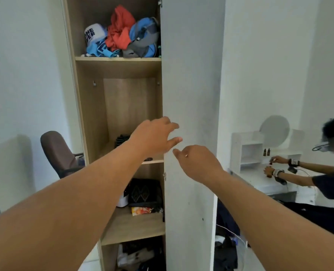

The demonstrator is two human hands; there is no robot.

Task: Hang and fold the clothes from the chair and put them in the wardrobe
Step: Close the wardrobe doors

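Note:
A tall wooden wardrobe [87, 106] stands open in front of me, its white door [191, 75] swung out to the right. My left hand [154, 137] reaches forward at the door's edge with spread, relaxed fingers and holds nothing. Just to its right, my right hand [197, 163] hovers in front of the door, fingers loosely bent, also empty. On the top shelf lies a crumpled heap of clothes [123, 36] in red, blue, grey and white. A brown office chair [58, 153] stands left of the wardrobe.
Dark folded items [144, 192] and a white object sit on a lower shelf; more things fill the bottom compartment. At the right, another person [328, 173] leans over a white dressing table [248, 153] with a round mirror. Dark clothes lie on the floor by the door.

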